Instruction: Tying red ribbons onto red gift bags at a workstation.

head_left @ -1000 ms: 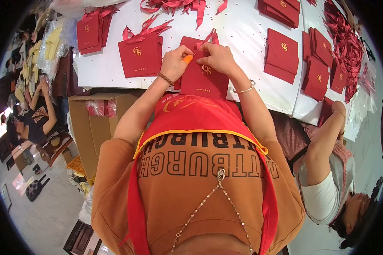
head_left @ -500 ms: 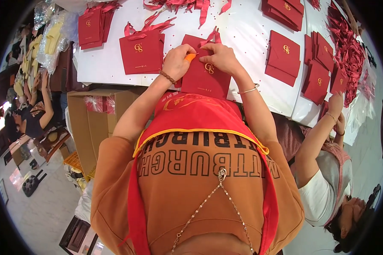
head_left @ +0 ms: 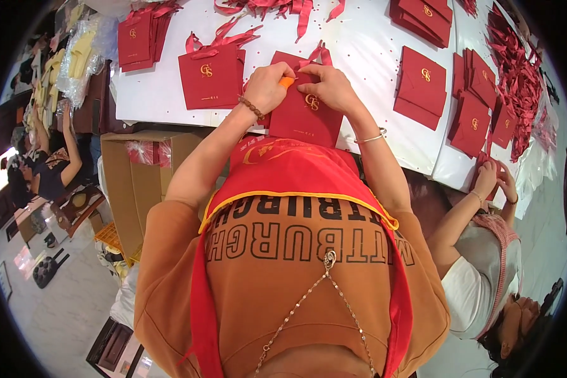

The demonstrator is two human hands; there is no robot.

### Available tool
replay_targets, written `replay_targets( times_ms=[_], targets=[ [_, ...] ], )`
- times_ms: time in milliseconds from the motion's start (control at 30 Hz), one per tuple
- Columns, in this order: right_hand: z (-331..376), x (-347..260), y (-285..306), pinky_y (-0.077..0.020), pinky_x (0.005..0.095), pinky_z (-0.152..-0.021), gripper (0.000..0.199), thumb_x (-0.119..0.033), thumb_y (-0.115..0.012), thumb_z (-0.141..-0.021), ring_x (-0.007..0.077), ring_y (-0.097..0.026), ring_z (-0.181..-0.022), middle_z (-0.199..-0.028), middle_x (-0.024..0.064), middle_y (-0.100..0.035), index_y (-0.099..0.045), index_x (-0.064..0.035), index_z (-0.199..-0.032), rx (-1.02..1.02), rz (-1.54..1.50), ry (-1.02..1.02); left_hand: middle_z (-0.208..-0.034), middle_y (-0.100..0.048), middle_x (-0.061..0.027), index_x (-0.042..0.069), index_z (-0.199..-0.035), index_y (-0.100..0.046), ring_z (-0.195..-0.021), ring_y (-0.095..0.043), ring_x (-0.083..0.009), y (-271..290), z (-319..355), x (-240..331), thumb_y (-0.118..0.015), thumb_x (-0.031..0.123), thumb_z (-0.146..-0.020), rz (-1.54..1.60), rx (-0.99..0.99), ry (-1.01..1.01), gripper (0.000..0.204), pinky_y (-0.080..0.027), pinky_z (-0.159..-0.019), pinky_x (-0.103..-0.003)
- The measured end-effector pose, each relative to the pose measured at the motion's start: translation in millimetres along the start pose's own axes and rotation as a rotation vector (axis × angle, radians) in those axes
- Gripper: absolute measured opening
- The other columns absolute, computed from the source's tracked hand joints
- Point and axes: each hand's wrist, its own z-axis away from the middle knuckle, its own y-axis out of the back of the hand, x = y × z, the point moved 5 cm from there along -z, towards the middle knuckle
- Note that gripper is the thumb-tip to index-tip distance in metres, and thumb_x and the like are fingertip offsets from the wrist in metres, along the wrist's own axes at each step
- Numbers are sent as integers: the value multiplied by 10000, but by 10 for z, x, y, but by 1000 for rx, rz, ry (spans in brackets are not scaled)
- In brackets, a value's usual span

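A red paper gift bag (head_left: 305,123) with a gold emblem lies flat before me, at the table's near edge. My left hand (head_left: 266,88) is closed over its upper left part, gripping a small orange tool (head_left: 286,82) whose tip is hidden. Close beside it, my right hand (head_left: 334,89) pinches at the bag's upper part; what sits between the fingertips is too small to make out. A red ribbon handle (head_left: 318,57) loops up from the bag's top, just beyond my right fingers.
Finished-looking red bags with ribbons (head_left: 211,79) lie at left, more (head_left: 142,41) beyond. Flat red bags (head_left: 420,88) and a ribbon heap (head_left: 516,82) lie right. Loose ribbons (head_left: 283,7) lie at the far edge. A co-worker's hands (head_left: 494,179) work at right. An open cardboard box (head_left: 123,189) stands left.
My left hand has shifted slightly right, nearer my right hand, and less of the orange tool shows. The co-worker's hands have come down toward the table edge and together on a red bag.
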Motion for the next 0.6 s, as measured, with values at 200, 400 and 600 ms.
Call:
replay_targets(
  times_ms=[200,400,600],
  targets=[
    [65,-169,9,-446,379,-771,369,-281,-664,-694,261,-599,-846,-894,86,-644,-618,-166,-1042,67,177,26,-787,-615,-174,11,-821,-576,-728,-599,-319,26,-57,180,-547,61,-754,-272,-64,-95,88,-463,-614,-392],
    [91,-209,30,-447,378,-735,323,-252,-653,-701,260,-602,-795,-808,87,-645,-629,-172,-1012,80,138,10,-730,-591,-186,12,-819,-535,-720,-590,-334,-78,-52,456,-506,14,-703,-550,-77,-199,120,-463,-615,-434],
    [133,-135,43,-440,377,-751,308,-240,-632,-728,260,-598,-813,-769,100,-643,-609,-114,-1008,84,57,14,-676,-585,-115,19,-890,-538,-612,-580,-283,45,-105,262,-591,112,-732,-92,-6,-71,191,-447,-547,-375]
  ],
)
